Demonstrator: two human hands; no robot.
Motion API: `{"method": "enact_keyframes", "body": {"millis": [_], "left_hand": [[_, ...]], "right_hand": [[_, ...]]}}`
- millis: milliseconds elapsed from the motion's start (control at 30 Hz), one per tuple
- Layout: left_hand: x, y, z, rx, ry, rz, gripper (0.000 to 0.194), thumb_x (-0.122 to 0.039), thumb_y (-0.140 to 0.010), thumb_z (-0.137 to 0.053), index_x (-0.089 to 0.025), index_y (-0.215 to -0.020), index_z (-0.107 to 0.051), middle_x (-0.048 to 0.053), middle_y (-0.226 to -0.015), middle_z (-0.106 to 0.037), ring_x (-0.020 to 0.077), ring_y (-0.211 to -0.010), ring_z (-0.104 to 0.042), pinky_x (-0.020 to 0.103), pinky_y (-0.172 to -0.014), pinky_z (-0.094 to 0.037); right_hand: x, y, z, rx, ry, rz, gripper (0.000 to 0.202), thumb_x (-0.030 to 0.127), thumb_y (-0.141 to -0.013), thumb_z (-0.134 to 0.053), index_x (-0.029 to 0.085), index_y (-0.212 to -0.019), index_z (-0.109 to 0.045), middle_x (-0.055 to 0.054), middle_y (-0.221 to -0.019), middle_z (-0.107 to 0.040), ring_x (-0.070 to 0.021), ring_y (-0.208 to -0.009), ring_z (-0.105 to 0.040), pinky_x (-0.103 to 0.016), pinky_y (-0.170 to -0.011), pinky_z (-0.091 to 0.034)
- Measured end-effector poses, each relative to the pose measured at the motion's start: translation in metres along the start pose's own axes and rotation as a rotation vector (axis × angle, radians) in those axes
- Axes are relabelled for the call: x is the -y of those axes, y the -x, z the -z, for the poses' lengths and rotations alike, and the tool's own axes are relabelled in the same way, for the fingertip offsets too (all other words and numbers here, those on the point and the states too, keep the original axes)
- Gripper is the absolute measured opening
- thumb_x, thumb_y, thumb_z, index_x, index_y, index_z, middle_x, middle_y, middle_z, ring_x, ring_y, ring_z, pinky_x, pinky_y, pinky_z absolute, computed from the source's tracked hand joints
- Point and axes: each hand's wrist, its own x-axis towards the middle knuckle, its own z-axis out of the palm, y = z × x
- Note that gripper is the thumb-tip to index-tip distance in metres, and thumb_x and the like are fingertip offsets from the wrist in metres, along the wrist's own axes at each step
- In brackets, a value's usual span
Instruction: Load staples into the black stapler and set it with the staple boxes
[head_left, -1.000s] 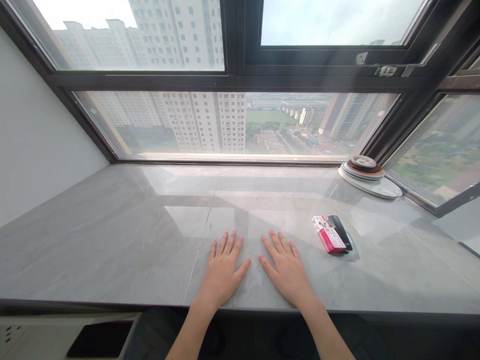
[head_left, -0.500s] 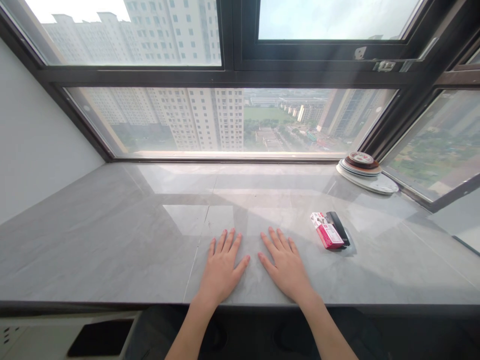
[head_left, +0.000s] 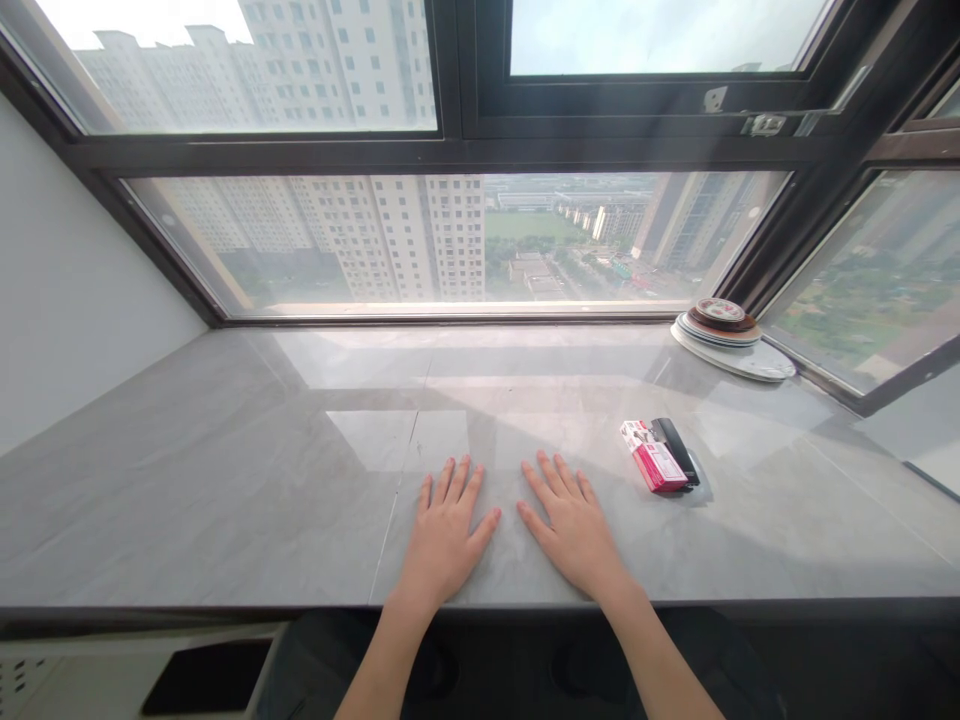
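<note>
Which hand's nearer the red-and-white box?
Right. The right hand lies flat, left of the box; the left hand, also flat, is farther left.

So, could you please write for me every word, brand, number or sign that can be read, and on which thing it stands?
No text is readable here.
Red-and-white box: printed, too small and blurred.
Top plate of the stack: red marks, too blurred.
Black object: nothing legible.
</note>
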Motion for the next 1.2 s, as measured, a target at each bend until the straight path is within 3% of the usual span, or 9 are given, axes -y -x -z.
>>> {"method": "enact_keyframes", "body": {"millis": [767, 900, 967, 1033, 1133, 1200], "left_hand": [[-0.001, 0.000, 0.000, 0.001, 0.001, 0.005, 0.061, -0.056, -0.107, -0.037, -0.031, -0.163, -0.034, 0.002, -0.172, -0.023, 0.0277, -0.160, -0.018, 0.054, -0.128, -0.019], [-0.002, 0.000, 0.001, 0.003, 0.000, 0.007, 0.061, -0.055, -0.107, -0.038, -0.031, -0.163, -0.034, 0.003, -0.172, -0.024, 0.0272, -0.160, -0.018, 0.054, -0.128, -0.019], [-0.002, 0.000, 0.001, 0.005, 0.003, 0.008, 0.061, -0.055, -0.106, -0.038, -0.032, -0.162, -0.034, 0.002, -0.172, -0.025, 0.0270, -0.160, -0.018, 0.053, -0.128, -0.019], [-0.002, 0.000, 0.001, 0.004, 0.009, 0.008, 0.060, -0.055, -0.107, -0.037, -0.032, -0.162, -0.034, 0.002, -0.172, -0.026, 0.0268, -0.160, -0.018, 0.053, -0.128, -0.020], [-0.002, 0.000, 0.001, -0.005, 0.021, 0.008, 0.060, -0.055, -0.107, -0.036, -0.032, -0.162, -0.036, 0.002, -0.171, -0.027, 0.0270, -0.159, -0.020, 0.053, -0.128, -0.020], [-0.002, 0.000, 0.001, -0.012, 0.028, 0.007, 0.059, -0.054, -0.107, -0.037, -0.031, -0.161, -0.036, 0.003, -0.171, -0.028, 0.0274, -0.159, -0.021, 0.053, -0.128, -0.020]], "right_hand": [[0.000, 0.000, -0.003, -0.009, -0.018, -0.007, 0.060, 0.055, -0.108, -0.035, 0.036, -0.165, -0.031, 0.002, -0.174, -0.015, -0.0251, -0.161, -0.008, -0.054, -0.129, -0.010], [-0.005, -0.003, 0.016, 0.081, -0.164, 0.015, 0.063, 0.060, -0.106, -0.039, 0.031, -0.162, -0.038, -0.002, -0.171, -0.026, -0.0276, -0.160, -0.017, -0.052, -0.128, -0.017], [-0.019, -0.006, 0.040, 0.092, -0.317, 0.041, 0.062, 0.060, -0.106, -0.038, 0.031, -0.160, -0.043, -0.002, -0.166, -0.039, -0.0254, -0.154, -0.032, -0.044, -0.123, -0.034], [-0.047, -0.010, 0.067, -0.032, -0.420, 0.013, 0.056, 0.059, -0.106, -0.039, 0.036, -0.156, -0.048, -0.001, -0.160, -0.048, -0.0236, -0.144, -0.047, -0.036, -0.107, -0.049], [-0.115, -0.017, 0.098, -0.345, -0.344, -0.194, 0.051, 0.060, -0.102, -0.046, 0.033, -0.142, -0.062, -0.006, -0.138, -0.066, -0.0253, -0.116, -0.065, -0.037, -0.094, -0.053], [-0.166, -0.020, 0.105, -0.451, -0.244, -0.373, 0.058, 0.065, -0.097, -0.051, 0.025, -0.137, -0.066, -0.013, -0.121, -0.071, -0.0256, -0.099, -0.068, -0.039, -0.089, -0.053]]}}
